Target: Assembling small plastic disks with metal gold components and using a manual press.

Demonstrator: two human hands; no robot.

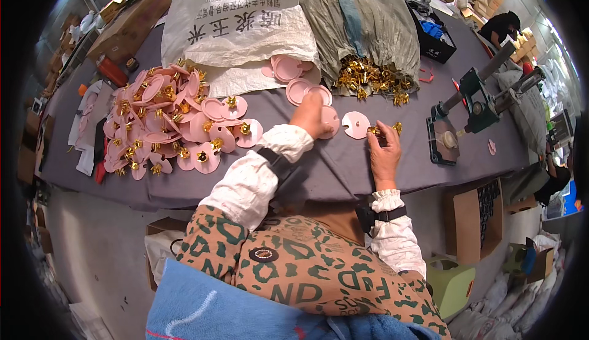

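My left hand (310, 113) reaches forward over the grey table and rests on a pink plastic disc (331, 121), close to several loose pink discs (299, 88). My right hand (384, 150) lies on the table with its fingers pinched on a small gold metal clip (375, 131). That clip touches the edge of another pink disc (355, 124) lying flat between my hands. A second gold clip (397, 127) sits just beyond my right fingers.
A big heap of pink discs fitted with gold clips (169, 122) lies at the left. A white sack (236, 18) and a grey sack spilling gold clips (368, 81) stand at the back. A green hand press (475, 104) stands at the right. Cardboard boxes (475, 217) sit below the table edge.
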